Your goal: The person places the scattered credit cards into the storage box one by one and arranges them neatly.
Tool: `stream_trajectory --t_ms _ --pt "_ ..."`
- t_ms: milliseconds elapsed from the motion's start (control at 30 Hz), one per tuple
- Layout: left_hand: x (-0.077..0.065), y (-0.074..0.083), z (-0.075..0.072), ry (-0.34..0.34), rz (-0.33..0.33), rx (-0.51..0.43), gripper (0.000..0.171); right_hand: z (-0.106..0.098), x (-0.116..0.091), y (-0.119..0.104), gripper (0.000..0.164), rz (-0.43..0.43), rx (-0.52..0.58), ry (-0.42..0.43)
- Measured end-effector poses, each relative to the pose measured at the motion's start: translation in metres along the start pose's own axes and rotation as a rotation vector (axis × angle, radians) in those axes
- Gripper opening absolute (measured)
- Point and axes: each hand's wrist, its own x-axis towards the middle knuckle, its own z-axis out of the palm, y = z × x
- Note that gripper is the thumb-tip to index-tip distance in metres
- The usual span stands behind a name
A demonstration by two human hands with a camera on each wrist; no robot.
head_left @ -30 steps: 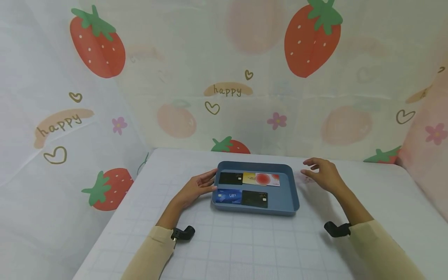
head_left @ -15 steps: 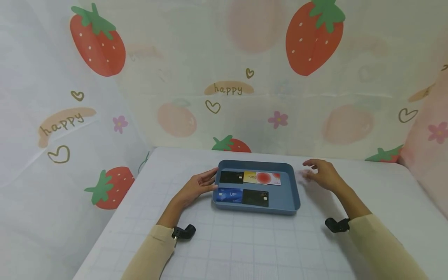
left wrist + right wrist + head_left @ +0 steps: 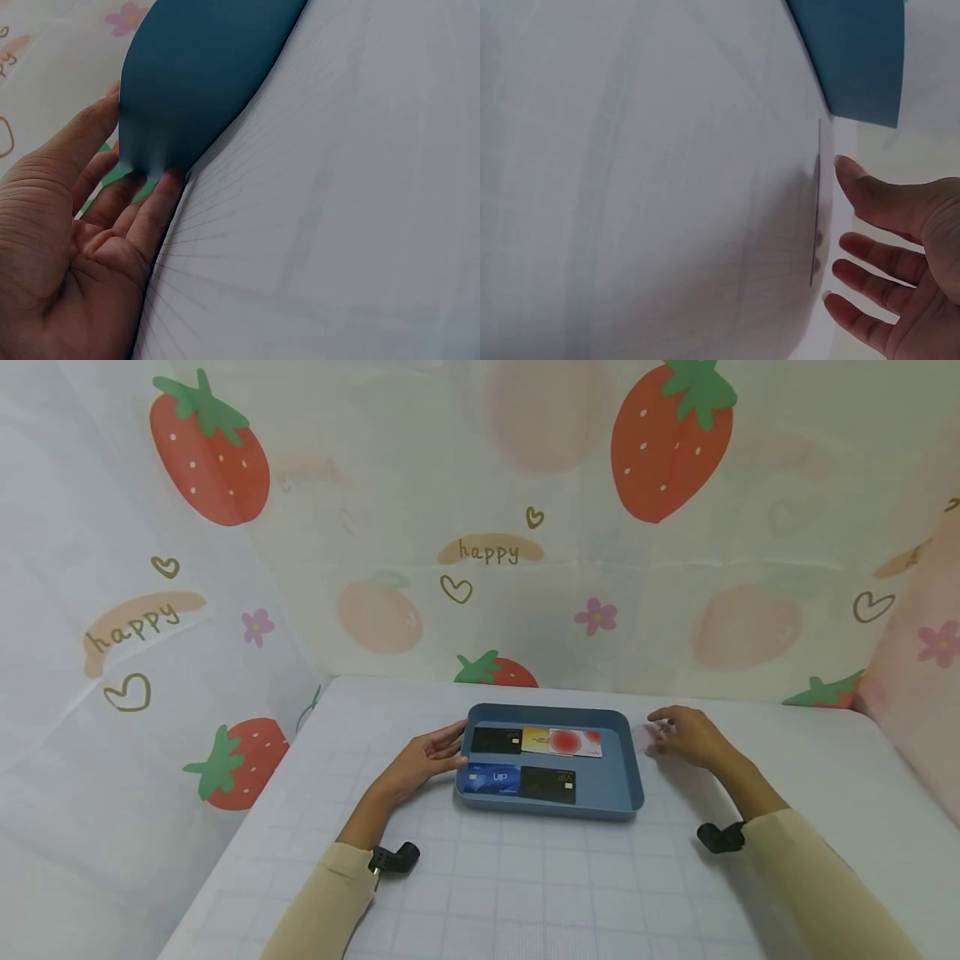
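A blue tray lies on the table with several flat cards in it. The back row has a black card, a yellow card and a white card with a red circle; in front lie a blue VIP card and a black VIP card. My left hand touches the tray's left end with its thumb and extended fingertips. Just right of the tray, my right hand hovers, fingers spread and loosely bent, over a pale see-through card. In the right wrist view the fingertips stand close above this thin card.
The white gridded table extends in front of the tray. Behind it hangs a curtain printed with strawberries. Black wrist cameras sit at both cuffs, the left one and the right one.
My right hand has dipped slightly and its fingers have drawn back to the right, baring more of the see-through card. My left hand and the tray keep their places.
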Motion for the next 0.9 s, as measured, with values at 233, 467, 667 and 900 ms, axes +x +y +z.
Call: stream_trajectory --t_ms 233,467,667,900 --pt "0.001 0.0 0.0 -0.012 0.01 -0.004 0.073 0.004 0.004 0.006 0.057 0.001 -0.058 -0.031" --pt "0.0 -0.003 -0.001 -0.013 0.02 -0.004 0.072 0.004 0.006 0.007 0.056 -0.021 -0.067 -0.036" --pt "0.0 -0.004 -0.002 -0.012 0.016 -0.004 0.072 0.006 0.009 0.013 0.053 0.002 -0.074 -0.058" --pt "0.001 -0.004 -0.002 -0.004 0.009 0.002 0.071 0.003 0.009 0.009 0.044 0.023 -0.123 -0.085"
